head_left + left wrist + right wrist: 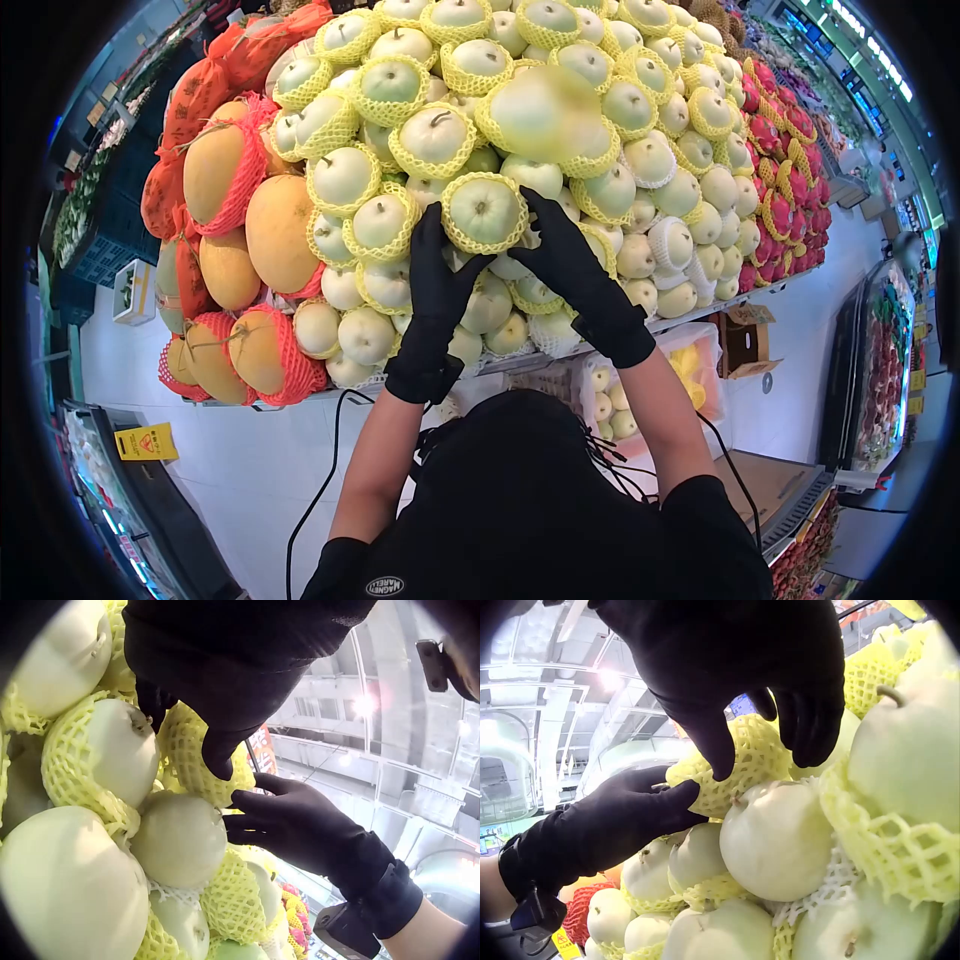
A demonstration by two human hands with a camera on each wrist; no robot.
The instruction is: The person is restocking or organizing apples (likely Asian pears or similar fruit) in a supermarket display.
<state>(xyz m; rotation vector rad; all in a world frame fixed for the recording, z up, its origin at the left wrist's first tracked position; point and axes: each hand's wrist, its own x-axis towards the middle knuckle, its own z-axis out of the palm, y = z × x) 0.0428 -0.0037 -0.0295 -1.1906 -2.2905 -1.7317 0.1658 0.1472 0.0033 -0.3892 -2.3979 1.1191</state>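
A pale green round fruit in a yellow foam net (pixel 483 212) sits near the front of the heap, its blossom end facing the head camera. The left hand (pixel 432 300), in a black glove, grips its left side, thumb along the lower edge. From the right, the black-gloved right hand (pixel 580 270) holds it with spread, bent fingers. In the left wrist view, the left thumb presses the net (pixel 187 742). The right wrist view has the right thumb against the same net (pixel 750 761), with the left hand (pixel 615 814) touching its other side.
More pale fruit (pixel 366 336) surrounds both hands, some netted. Orange melons (pixel 283 225) in red nets lie left, red dragon fruit (pixel 780 225) right. Below the display edge are a lined box of fruit (pixel 612 405) and a cardboard box (pixel 745 345). Black cables hang beside the body.
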